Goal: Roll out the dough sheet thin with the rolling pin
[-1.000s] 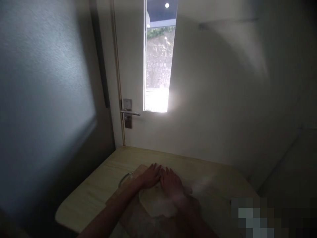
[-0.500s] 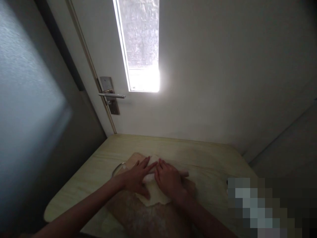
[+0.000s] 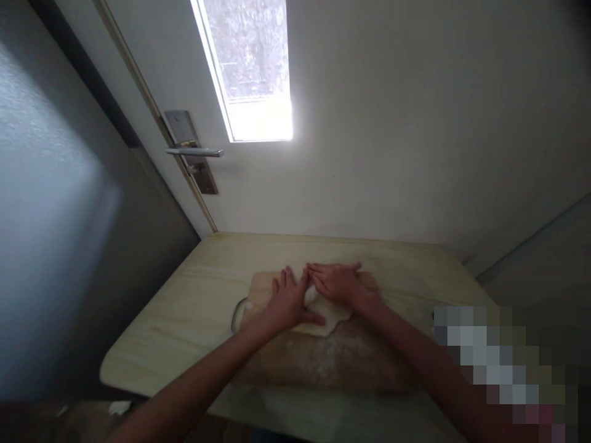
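Observation:
A thin, ragged-edged sheet of pale dough (image 3: 318, 324) lies on a floury wooden board (image 3: 332, 363). My left hand (image 3: 289, 301) rests on the dough's left side, fingers spread, thumb pointing right. From the right, my right hand (image 3: 337, 284) lies across the far part of the dough, its fingers stretched out and close together, tips nearly meeting my left index finger. The end of a wooden rolling pin (image 3: 356, 266) sticks out behind my right hand; the rest is covered by hand and dough.
The board has a metal handle (image 3: 234, 317) on its left and sits on a pale wood-grain table (image 3: 175, 314). Behind stands a light door (image 3: 392, 154) with a lever handle (image 3: 196, 152) and a bright glass pane. A blurred-out patch covers the lower right.
The view has tilted down, showing more of the table's front edge. My hands have shifted toward the far side of the board, and my right hand has turned to point more leftward.

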Tool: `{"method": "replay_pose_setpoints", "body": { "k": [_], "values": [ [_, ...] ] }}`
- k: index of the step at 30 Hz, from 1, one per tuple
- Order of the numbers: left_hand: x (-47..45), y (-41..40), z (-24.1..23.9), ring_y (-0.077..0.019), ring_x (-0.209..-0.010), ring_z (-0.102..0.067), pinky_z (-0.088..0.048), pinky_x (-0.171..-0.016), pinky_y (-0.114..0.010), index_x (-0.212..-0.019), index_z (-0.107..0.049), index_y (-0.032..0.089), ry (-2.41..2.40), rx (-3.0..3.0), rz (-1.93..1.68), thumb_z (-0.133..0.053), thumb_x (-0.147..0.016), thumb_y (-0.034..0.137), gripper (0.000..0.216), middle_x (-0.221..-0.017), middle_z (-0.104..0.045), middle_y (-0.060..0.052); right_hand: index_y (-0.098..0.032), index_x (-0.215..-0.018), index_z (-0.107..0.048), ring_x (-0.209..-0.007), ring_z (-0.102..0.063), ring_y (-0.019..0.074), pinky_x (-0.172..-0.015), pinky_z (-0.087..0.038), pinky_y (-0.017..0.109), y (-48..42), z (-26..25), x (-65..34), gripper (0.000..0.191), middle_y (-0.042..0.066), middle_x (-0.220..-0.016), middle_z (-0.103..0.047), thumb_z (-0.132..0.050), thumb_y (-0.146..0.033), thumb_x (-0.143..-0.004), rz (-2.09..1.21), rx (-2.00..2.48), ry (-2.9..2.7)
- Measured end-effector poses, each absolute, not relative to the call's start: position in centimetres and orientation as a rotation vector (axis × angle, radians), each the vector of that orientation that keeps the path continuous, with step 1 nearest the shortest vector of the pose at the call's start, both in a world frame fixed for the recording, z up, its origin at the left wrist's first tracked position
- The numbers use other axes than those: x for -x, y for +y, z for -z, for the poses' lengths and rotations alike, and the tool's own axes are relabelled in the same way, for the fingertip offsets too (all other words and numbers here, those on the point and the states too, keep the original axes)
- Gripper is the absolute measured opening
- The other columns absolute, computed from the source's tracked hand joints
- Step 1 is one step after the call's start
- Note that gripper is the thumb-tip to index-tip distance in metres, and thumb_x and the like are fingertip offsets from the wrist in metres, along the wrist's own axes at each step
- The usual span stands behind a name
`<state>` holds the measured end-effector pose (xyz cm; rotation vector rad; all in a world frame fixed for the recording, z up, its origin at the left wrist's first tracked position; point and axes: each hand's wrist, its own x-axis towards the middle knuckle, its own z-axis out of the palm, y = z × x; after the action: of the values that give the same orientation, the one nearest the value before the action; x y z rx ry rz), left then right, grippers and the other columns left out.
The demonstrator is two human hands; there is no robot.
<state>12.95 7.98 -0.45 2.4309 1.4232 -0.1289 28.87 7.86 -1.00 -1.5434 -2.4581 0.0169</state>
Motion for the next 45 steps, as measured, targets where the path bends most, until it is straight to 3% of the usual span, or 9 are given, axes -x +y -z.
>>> {"method": "replay_pose_setpoints", "body": {
  "k": [7, 13, 19, 23, 26, 29, 33, 38, 45],
  "values": [
    [-12.2, 8.4, 0.4, -0.0347, -0.136, -0.011, -0.013, -0.106, -0.053, -0.143, -0.013, 0.018, 1.092, -2.805, -0.006, -0.048, -0.074, 0.066, 0.091, -0.148, -0.019, -0.019, -0.007, -0.116, -0.058, -0.11, -0.056, 0.0223, -0.096, -0.04, 0.036, 5.1, 0.4, -28.8, 0.043, 0.014, -0.124, -0.056, -0.028, -0.022, -0.089, 0.035, 1.745, -2.376],
    [-11.5, 7.6, 0.5, -0.0286, -0.136, -0.019, -0.018, -0.107, -0.047, -0.14, -0.027, 0.017, 1.005, -2.875, -0.077, -0.016, -0.092, 0.051, 0.059, -0.145, -0.028, -0.015, -0.015, -0.116, -0.059, -0.108, -0.057, 0.0207, -0.09, -0.044, 0.035, 1.5, 0.2, -29.3, 0.043, 0.01, -0.124, -0.057, -0.026, -0.029, -0.092, 0.007, 1.817, -2.329],
    [-12.8, 8.8, 0.6, -0.0331, -0.134, -0.022, -0.026, -0.102, -0.052, -0.138, -0.028, 0.015, 1.222, -2.68, 0.009, -0.017, -0.093, 0.049, 0.058, -0.147, -0.022, -0.019, -0.014, -0.125, -0.052, -0.116, -0.051, 0.0205, -0.099, -0.037, 0.038, 1.9, 1.1, -28.8, 0.045, 0.01, -0.131, -0.05, -0.026, -0.025, -0.091, 0.135, 2.049, -2.116],
    [-13.6, 10.3, 1.0, -0.0332, -0.135, -0.021, -0.025, -0.1, -0.056, -0.135, -0.033, 0.017, 1.341, -2.575, -0.026, -0.016, -0.093, 0.049, 0.056, -0.145, -0.025, -0.02, -0.015, -0.13, -0.046, -0.12, -0.047, 0.021, -0.102, -0.032, 0.042, 5.0, 0.6, -28.7, 0.047, 0.01, -0.133, -0.048, -0.03, -0.023, -0.087, 0.004, 2.138, -2.099],
    [-14.0, 12.0, 1.1, -0.0316, -0.131, -0.03, -0.029, -0.098, -0.055, -0.124, -0.045, 0.016, 1.347, -2.616, -0.084, -0.016, -0.094, 0.044, 0.051, -0.139, -0.037, -0.019, -0.015, -0.134, -0.041, -0.125, -0.041, 0.0226, -0.104, -0.028, 0.047, 7.7, 0.2, -29.0, 0.049, 0.011, -0.136, -0.044, -0.031, -0.027, -0.087, -0.098, 2.155, -2.12],
    [-14.3, 13.9, 0.9, -0.0264, -0.111, -0.052, -0.034, -0.095, -0.05, -0.103, -0.057, 0.015, 1.31, -2.643, -0.132, -0.017, -0.095, 0.039, 0.048, -0.115, -0.059, -0.014, -0.014, -0.135, -0.038, -0.128, -0.036, 0.0249, -0.104, -0.025, 0.051, 10.0, 0.2, -29.3, 0.05, 0.013, -0.139, -0.041, -0.03, -0.031, -0.089, -0.13, 2.174, -2.12],
    [-14.4, 15.2, 0.7, -0.0226, -0.088, -0.061, -0.043, -0.082, -0.036, -0.084, -0.061, 0.014, 1.378, -2.641, -0.22, -0.019, -0.094, 0.04, 0.051, -0.09, -0.066, -0.012, -0.011, -0.136, -0.037, -0.129, -0.034, 0.0278, -0.102, -0.026, 0.053, 11.6, 0.5, -29.4, 0.052, 0.016, -0.14, -0.039, -0.03, -0.034, -0.089, -0.168, 2.203, -2.087],
    [-14.5, 14.6, 0.8, -0.0211, -0.087, -0.062, -0.044, -0.078, -0.031, -0.086, -0.06, 0.014, 1.304, -2.621, -0.224, -0.02, -0.094, 0.038, 0.048, -0.091, -0.066, -0.012, -0.009, -0.133, -0.041, -0.126, -0.038, 0.0276, -0.1, -0.033, 0.043, 10.9, 0.5, -29.3, 0.052, 0.017, -0.138, -0.041, -0.031, -0.034, -0.089, -0.111, 2.195, -2.092],
    [-14.4, 11.9, 1.2, -0.0258, -0.113, -0.051, -0.034, -0.098, -0.041, -0.114, -0.049, 0.007, 1.349, -2.6, -0.118, -0.03, -0.091, 0.039, 0.044, -0.12, -0.057, -0.017, -0.015, -0.137, -0.036, -0.127, -0.038, 0.0187, -0.104, -0.03, 0.037, 8.2, 0.8, -30.0, 0.049, 0.008, -0.139, -0.042, -0.025, -0.027, -0.09, -0.033, 1.922, -2.313]
  ]
}}
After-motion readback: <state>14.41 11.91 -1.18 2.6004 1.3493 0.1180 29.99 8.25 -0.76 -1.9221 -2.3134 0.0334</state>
